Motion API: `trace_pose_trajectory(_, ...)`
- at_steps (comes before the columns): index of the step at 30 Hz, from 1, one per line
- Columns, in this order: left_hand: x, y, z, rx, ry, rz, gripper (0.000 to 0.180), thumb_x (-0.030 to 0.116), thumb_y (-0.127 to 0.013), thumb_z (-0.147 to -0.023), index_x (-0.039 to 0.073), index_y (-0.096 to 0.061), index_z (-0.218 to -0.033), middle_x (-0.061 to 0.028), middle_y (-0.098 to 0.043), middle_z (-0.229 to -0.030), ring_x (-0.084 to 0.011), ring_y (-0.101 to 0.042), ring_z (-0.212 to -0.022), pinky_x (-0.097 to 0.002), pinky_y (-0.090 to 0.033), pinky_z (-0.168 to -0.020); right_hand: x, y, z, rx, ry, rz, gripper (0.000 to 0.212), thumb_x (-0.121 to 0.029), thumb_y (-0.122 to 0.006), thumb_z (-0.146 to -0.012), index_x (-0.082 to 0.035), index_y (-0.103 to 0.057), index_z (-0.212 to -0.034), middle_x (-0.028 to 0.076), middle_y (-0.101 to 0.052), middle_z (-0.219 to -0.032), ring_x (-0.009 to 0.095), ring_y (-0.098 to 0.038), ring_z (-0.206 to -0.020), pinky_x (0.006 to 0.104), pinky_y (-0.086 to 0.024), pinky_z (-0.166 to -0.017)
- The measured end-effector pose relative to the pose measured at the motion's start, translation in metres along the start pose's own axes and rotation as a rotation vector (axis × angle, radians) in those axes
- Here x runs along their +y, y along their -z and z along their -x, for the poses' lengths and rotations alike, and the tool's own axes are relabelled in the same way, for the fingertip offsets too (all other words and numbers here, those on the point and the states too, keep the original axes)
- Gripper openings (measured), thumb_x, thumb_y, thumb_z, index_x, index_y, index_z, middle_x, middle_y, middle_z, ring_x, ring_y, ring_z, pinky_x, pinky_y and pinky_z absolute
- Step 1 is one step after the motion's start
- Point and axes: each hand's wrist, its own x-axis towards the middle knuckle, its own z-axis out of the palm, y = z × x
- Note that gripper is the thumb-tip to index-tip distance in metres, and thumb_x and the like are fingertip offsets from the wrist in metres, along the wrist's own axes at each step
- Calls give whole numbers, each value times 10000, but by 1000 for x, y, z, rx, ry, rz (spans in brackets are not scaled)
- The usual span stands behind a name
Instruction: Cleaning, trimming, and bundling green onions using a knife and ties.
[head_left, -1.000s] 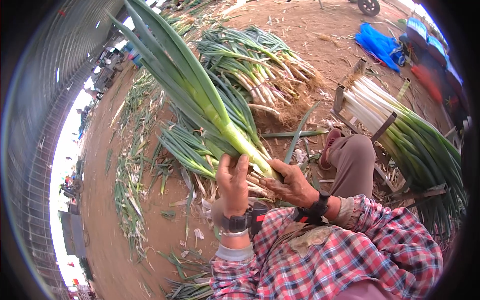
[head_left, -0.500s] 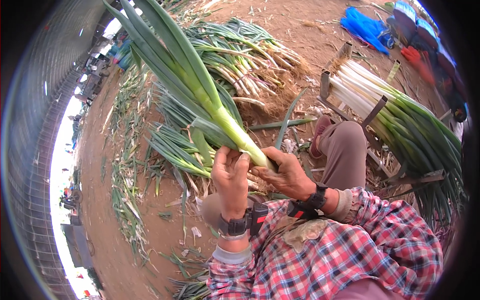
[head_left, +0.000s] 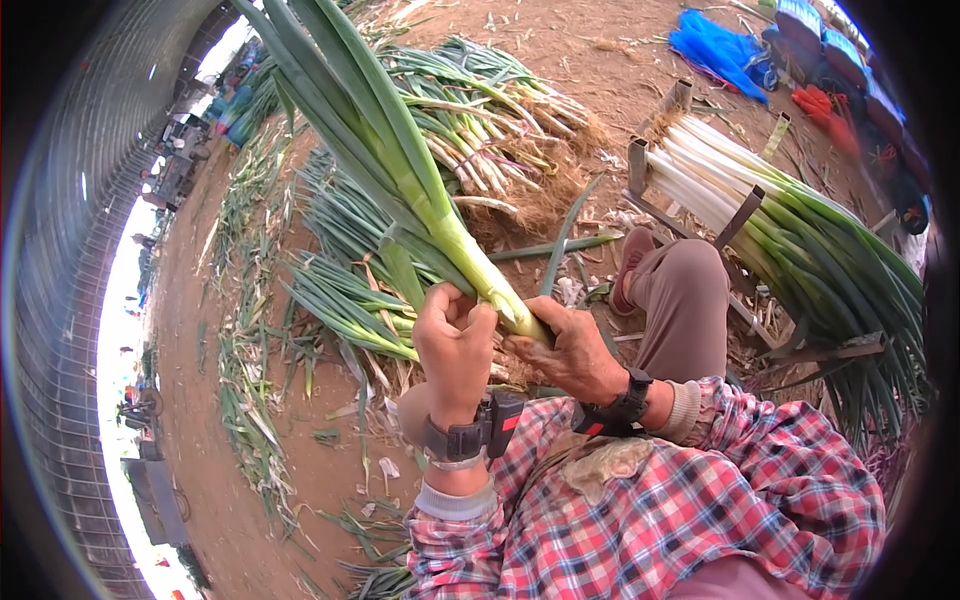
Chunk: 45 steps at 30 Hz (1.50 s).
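While two hands (head_left: 455,350) (head_left: 575,352) hold one leek (head_left: 462,250), one loaded rack (head_left: 741,218) stands nearby.

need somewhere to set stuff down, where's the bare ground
Mostly bare soil lies left of the leaf litter strip, with a lightly littered patch between the far leek pile and the blue netting. Crowded: beneath the held leek, where more leeks lie, and around the loaded rack.

Left fingers (head_left: 438,302) curled tighter than second ago (closer to fist now) beside leek (head_left: 472,260) lower stalk
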Motion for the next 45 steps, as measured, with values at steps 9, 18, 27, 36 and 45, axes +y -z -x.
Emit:
trace_pose_trajectory(9,8,6,6,40,112,219,103,94,-570,-900,-5,-542,-901,-5,-525,-739,-45,-465,-617,-197,-395,-551,-4,6,-4,-174,-153,-317,306,-172,-670,-906,5,-558,-1129,-18,-570,-788,26,-521,-646,209,-443,-550)
trace_pose_trajectory(18,-17,-10,15,123,-53,-44,246,215,-508,-994,-16,-573,-939,4,-573,-806,-55,-503,-691,-216,-435,-606,1,4,-1,-179,-160,-387,346,-217,-675,-903,6,-556,-1139,7,-607,-817,45,-556,-653,219,-470,-553)
trace_pose_trajectory(27,-12,36,-23,-117,100,-208,417,379,-589,-944,5,-574,-1127,-38,-629,-860,-134,-594,-730,-275,-501,-661,2,1,2,-44,53,-105,326,-195,-700,-862,6,-583,-1091,109,-614,-807,171,-583,-687,313,-476,-619)
trace_pose_trajectory(36,16,45,-32,-398,68,1099,534,591,-421,-942,88,-528,-1083,8,-443,-632,-143,-492,-575,-325,-460,-767,11,-7,-19,-470,-24,-628,654,-366,-666,-880,47,-426,-1327,157,-569,-1197,226,-534,-1117,362,-419,-974)
trace_pose_trajectory(45,28,46,-24,-93,-68,685,494,600,-419,-933,114,-508,-921,28,-408,-612,-155,-511,-639,-375,-469,-880,-23,-18,-51,-590,-102,-851,301,-174,-696,-876,-38,-598,-1126,28,-622,-1095,99,-514,-1097,306,-418,-941)
